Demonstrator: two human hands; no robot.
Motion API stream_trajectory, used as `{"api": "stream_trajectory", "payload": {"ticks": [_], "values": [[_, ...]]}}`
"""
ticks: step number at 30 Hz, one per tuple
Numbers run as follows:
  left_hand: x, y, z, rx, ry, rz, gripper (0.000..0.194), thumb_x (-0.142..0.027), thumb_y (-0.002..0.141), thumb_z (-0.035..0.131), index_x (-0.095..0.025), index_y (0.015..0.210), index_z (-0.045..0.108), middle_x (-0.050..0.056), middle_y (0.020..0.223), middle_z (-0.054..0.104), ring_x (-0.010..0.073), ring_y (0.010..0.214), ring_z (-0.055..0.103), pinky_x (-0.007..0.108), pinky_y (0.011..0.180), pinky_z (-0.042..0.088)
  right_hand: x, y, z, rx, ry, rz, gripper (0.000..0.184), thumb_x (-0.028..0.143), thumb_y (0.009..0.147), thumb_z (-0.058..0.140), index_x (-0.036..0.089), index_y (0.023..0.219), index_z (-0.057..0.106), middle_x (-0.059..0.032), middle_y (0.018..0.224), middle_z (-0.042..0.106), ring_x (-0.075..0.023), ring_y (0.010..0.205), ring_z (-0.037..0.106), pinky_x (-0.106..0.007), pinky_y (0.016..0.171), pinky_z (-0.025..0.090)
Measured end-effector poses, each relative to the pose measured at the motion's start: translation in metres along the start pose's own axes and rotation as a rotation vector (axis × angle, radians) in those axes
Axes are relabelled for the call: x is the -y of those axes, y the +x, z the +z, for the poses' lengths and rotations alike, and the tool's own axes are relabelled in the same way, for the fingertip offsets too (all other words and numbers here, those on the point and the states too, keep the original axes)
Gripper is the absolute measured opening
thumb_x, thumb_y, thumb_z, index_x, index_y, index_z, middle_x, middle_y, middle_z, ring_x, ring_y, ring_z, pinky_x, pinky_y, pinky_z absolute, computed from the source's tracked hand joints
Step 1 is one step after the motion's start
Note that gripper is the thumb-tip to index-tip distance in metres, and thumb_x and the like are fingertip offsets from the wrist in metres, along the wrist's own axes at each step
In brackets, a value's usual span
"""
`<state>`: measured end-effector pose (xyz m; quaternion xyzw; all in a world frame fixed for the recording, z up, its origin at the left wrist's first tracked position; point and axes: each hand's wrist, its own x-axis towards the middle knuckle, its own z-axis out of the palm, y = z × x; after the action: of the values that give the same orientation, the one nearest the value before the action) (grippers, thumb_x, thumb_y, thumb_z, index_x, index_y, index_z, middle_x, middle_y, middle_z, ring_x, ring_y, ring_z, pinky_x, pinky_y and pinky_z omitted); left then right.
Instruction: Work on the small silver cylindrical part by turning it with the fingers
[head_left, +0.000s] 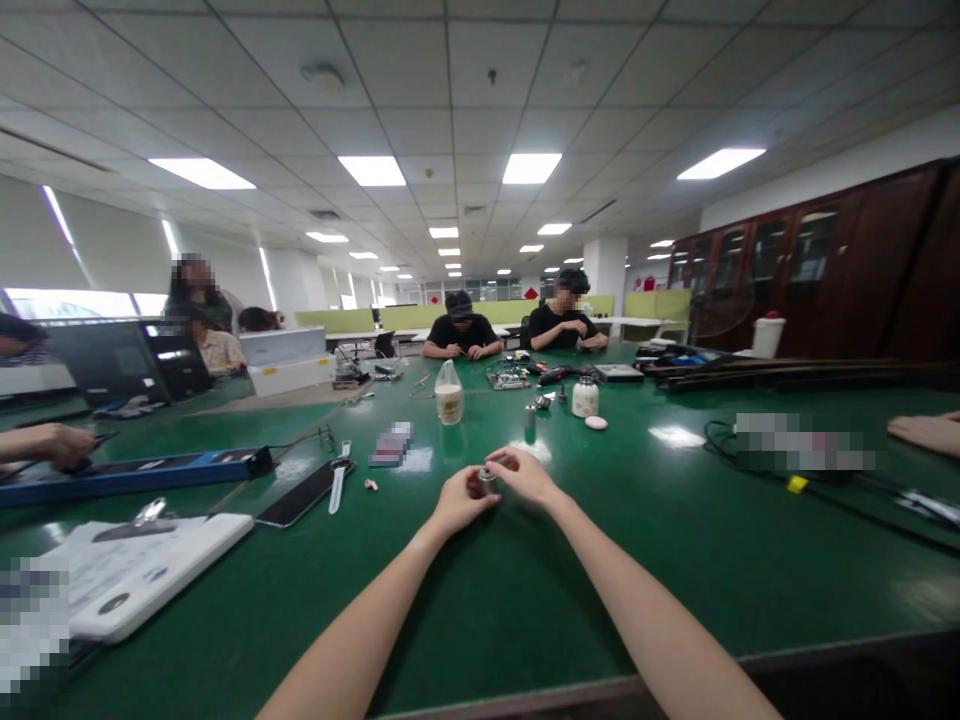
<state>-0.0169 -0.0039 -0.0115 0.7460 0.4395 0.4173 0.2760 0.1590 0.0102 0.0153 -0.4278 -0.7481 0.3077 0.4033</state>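
Close in front of me on the green table [480, 590], a small silvery metal cylinder [487, 484] stands upright between my hands. My left hand [459, 500] is closed around its side, thumb at the near face. The fingers of my right hand [525, 474] are bent together at the cylinder's top edge from the right. What exactly the fingertips grip there is too small to make out. A second metal cylinder [530, 418] stands a little beyond my right hand. Behind it are a small dark fitting [562, 394] and a patterned white jar [585, 398], with a pink round lid [596, 423] beside it.
A bagged cup [449, 402] stands ahead. To the left lie a phone [298, 495], a white-strapped watch [339, 480], a clipboard [165, 560] and a blue power strip [142, 474]. Black cables [825, 505] run on the right. Other people sit around the table; a co-worker's hand [926, 440] rests far right.
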Motion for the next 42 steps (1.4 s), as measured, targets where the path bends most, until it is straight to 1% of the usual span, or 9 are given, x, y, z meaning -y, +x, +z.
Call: {"api": "stream_trajectory", "payload": {"ticks": [9, 11, 16, 19, 23, 26, 29, 35, 42], "values": [[-0.003, -0.002, -0.002, 0.054, 0.054, -0.017, 0.021, -0.028, 0.095, 0.063, -0.014, 0.110, 0.064, 0.006, 0.107, 0.068, 0.0198, 0.090, 0.068, 0.039, 0.079, 0.058, 0.004, 0.007, 0.012, -0.076, -0.087, -0.061, 0.018, 0.030, 0.098, 0.058, 0.018, 0.110, 0.064, -0.0066, 0.113, 0.066, -0.0184, 0.092, 0.066, -0.037, 0.082, 0.057], [-0.004, -0.002, -0.001, 0.050, 0.059, -0.020, 0.021, -0.028, 0.095, 0.063, -0.014, 0.110, 0.064, 0.006, 0.107, 0.068, 0.0196, 0.089, 0.068, 0.039, 0.079, 0.058, 0.005, 0.016, -0.001, -0.138, -0.073, -0.086, 0.020, 0.030, 0.097, 0.058, 0.018, 0.113, 0.063, -0.0074, 0.117, 0.065, -0.0201, 0.097, 0.066, -0.040, 0.085, 0.056], [-0.003, -0.004, 0.001, 0.011, 0.053, -0.026, 0.021, -0.028, 0.095, 0.063, -0.014, 0.111, 0.063, 0.006, 0.109, 0.068, 0.0202, 0.091, 0.068, 0.040, 0.080, 0.058, 0.007, 0.043, -0.064, -0.351, -0.066, -0.083, 0.027, 0.030, 0.097, 0.057, 0.019, 0.122, 0.059, -0.0092, 0.129, 0.059, -0.0239, 0.108, 0.062, -0.045, 0.091, 0.053], [-0.002, -0.004, 0.002, 0.003, 0.057, -0.025, 0.021, -0.028, 0.095, 0.063, -0.014, 0.111, 0.064, 0.006, 0.108, 0.068, 0.0199, 0.090, 0.068, 0.039, 0.079, 0.058, 0.011, 0.063, -0.077, -0.351, -0.086, -0.061, 0.026, 0.029, 0.097, 0.058, 0.019, 0.121, 0.060, -0.0092, 0.129, 0.059, -0.0240, 0.109, 0.061, -0.046, 0.092, 0.053], [0.000, -0.003, 0.002, 0.006, 0.067, -0.014, 0.023, -0.028, 0.095, 0.063, -0.014, 0.113, 0.063, 0.007, 0.110, 0.067, 0.0205, 0.092, 0.068, 0.040, 0.080, 0.058, 0.022, 0.090, -0.052, -0.267, -0.086, -0.060, 0.025, 0.029, 0.097, 0.059, 0.019, 0.120, 0.061, -0.0088, 0.126, 0.061, -0.0230, 0.106, 0.063, -0.044, 0.090, 0.054], [0.001, -0.003, 0.001, 0.023, 0.064, -0.003, 0.023, -0.028, 0.095, 0.063, -0.014, 0.114, 0.063, 0.007, 0.110, 0.067, 0.0206, 0.092, 0.068, 0.040, 0.080, 0.058, 0.023, 0.094, -0.032, -0.237, -0.066, -0.046, 0.023, 0.029, 0.097, 0.058, 0.019, 0.118, 0.062, -0.0085, 0.125, 0.062, -0.0213, 0.102, 0.064, -0.042, 0.088, 0.055], [0.000, -0.003, 0.001, 0.035, 0.047, 0.001, 0.022, -0.028, 0.095, 0.063, -0.014, 0.112, 0.063, 0.006, 0.108, 0.068, 0.0200, 0.090, 0.068, 0.039, 0.079, 0.058, 0.013, 0.076, -0.017, -0.213, -0.041, -0.049, 0.024, 0.029, 0.097, 0.059, 0.018, 0.118, 0.061, -0.0084, 0.122, 0.063, -0.0215, 0.101, 0.065, -0.041, 0.086, 0.056], [-0.002, -0.002, 0.000, 0.054, 0.028, -0.011, 0.020, -0.028, 0.094, 0.063, -0.014, 0.109, 0.064, 0.006, 0.107, 0.068, 0.0199, 0.090, 0.068, 0.039, 0.079, 0.058, -0.002, 0.017, 0.012, -0.080, 0.008, -0.113, 0.023, 0.030, 0.097, 0.059, 0.016, 0.115, 0.062, -0.0072, 0.114, 0.066, -0.0200, 0.094, 0.067, -0.040, 0.082, 0.057], [0.000, 0.003, -0.004, 0.082, -0.023, -0.042, 0.023, -0.028, 0.095, 0.062, -0.014, 0.114, 0.063, 0.007, 0.112, 0.067, 0.0209, 0.093, 0.068, 0.040, 0.080, 0.058, 0.004, 0.002, 0.013, -0.036, 0.029, -0.171, 0.020, 0.030, 0.097, 0.059, 0.015, 0.110, 0.063, -0.0061, 0.108, 0.067, -0.0185, 0.090, 0.067, -0.038, 0.080, 0.057]]}}
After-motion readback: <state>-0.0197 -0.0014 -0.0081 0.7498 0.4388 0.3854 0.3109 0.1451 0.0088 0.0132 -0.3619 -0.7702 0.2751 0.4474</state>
